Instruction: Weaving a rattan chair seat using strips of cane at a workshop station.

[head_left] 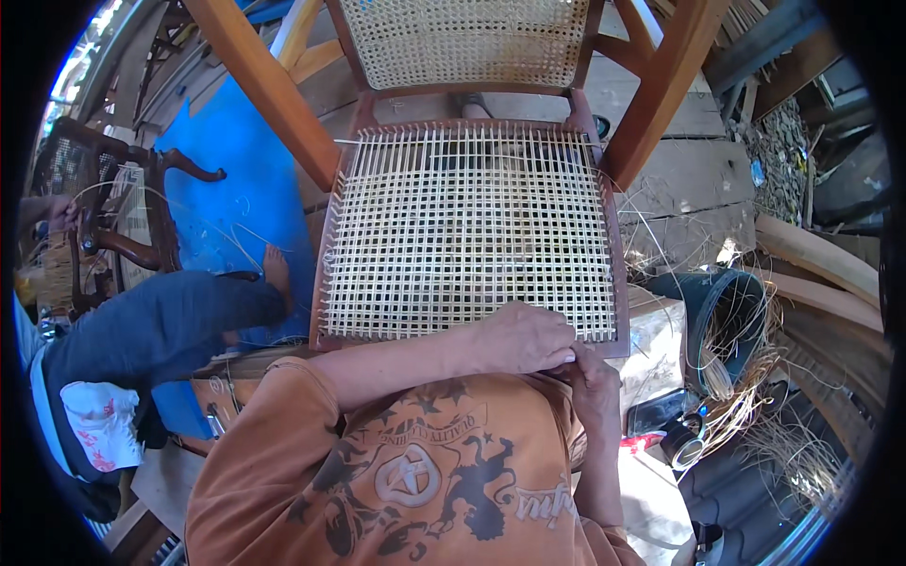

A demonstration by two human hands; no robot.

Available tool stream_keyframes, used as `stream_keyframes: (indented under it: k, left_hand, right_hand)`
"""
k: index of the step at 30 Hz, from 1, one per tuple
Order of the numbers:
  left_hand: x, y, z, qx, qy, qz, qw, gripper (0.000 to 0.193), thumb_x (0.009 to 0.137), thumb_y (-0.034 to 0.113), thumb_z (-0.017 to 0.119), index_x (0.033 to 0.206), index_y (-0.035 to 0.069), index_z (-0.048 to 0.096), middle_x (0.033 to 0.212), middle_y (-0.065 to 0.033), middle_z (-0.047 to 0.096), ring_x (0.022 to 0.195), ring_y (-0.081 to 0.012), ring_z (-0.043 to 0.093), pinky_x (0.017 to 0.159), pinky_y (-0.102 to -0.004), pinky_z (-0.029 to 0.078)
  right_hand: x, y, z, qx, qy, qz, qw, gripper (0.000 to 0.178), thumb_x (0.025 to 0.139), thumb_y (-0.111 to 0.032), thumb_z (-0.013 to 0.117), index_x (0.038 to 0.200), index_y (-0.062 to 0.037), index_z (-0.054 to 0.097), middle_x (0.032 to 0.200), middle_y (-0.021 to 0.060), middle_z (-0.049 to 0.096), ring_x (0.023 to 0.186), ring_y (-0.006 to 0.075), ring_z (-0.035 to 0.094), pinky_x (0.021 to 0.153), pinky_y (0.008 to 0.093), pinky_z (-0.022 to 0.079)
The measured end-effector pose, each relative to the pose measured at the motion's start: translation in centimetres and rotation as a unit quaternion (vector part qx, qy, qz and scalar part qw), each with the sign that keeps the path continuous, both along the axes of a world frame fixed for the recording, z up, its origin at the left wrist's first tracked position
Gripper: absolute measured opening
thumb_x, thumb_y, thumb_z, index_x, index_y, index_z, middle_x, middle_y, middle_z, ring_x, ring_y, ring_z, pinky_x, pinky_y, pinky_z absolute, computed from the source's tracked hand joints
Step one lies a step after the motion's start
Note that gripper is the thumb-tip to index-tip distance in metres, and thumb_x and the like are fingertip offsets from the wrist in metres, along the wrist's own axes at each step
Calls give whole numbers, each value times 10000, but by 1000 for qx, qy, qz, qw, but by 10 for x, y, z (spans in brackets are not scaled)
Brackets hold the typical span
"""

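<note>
A wooden chair has an open grid of pale cane strands woven across its seat [472, 226]. My left hand [527, 337] rests over the front edge of that seat, right of its middle, with the fingers curled downward. Close against it, just below the front rail [609, 348], my right hand [593, 377] is closed with the thumb and fingers pressed together. Whatever the fingertips of both hands hold is too small or hidden to make out. The chair's backrest [462, 42] carries finished, finer cane mesh between reddish-brown posts.
At left, another person [170, 321] sits with a hand on a dark carved chair [132, 198] beside a blue sheet [236, 170]. A dark bucket [703, 311] with loose cane strands [746, 406] lies at right, near a phone [656, 412] and a roll of tape [681, 443].
</note>
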State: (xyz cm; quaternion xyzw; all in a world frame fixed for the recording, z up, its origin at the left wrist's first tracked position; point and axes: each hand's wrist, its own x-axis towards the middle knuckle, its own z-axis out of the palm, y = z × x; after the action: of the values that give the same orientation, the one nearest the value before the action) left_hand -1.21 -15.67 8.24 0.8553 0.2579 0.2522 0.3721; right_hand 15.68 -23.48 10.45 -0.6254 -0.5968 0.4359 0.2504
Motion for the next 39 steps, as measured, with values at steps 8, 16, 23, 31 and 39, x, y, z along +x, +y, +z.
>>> stream_keyframes:
  k: [8, 16, 23, 31, 39]
  left_hand:
    - [-7, 17, -2, -56, -58, 25, 996, 211, 802, 213, 591, 680, 64, 504, 631, -56, 492, 581, -225, 542, 510, -341, 463]
    - [-9, 88, -32, -138, -106, 201, 964, 203, 870, 191, 537, 736, 40, 512, 676, -71, 540, 603, -218, 526, 585, -346, 464]
    - [-3, 189, -92, -13, 246, 293, 924, 429, 860, 366, 522, 1169, 69, 552, 1185, -142, 489, 1108, -300, 432, 928, -454, 344]
    - [9, 206, -113, 8, 301, 344, 889, 612, 856, 482, 453, 1292, 52, 437, 1336, -170, 360, 1219, -356, 320, 966, -543, 274]
    - [14, 209, -120, -9, 323, 345, 881, 662, 859, 498, 434, 1347, 55, 372, 1362, -147, 342, 1241, -355, 301, 970, -550, 265]
  right_hand:
    - [-6, 22, -7, -164, 234, -137, 948, 189, 853, 27, 488, 1008, 23, 598, 731, 101, 628, 620, 163, 626, 538, 271, 509]
    - [-31, 142, -20, -3, 123, -146, 982, 135, 865, -91, 552, 914, 11, 626, 753, 66, 613, 611, 134, 579, 574, 245, 469]
    - [-24, 313, -92, 203, -173, 29, 963, 188, 855, -180, 572, 946, -28, 635, 865, 165, 620, 778, 292, 612, 705, 350, 469]
    - [-32, 366, -146, 213, -206, 161, 941, 142, 818, -86, 555, 913, -17, 635, 880, 169, 616, 813, 329, 603, 726, 360, 482]
    - [-31, 366, -151, 206, -236, 170, 934, 127, 804, -87, 568, 889, -25, 640, 847, 159, 600, 787, 325, 592, 717, 369, 476]
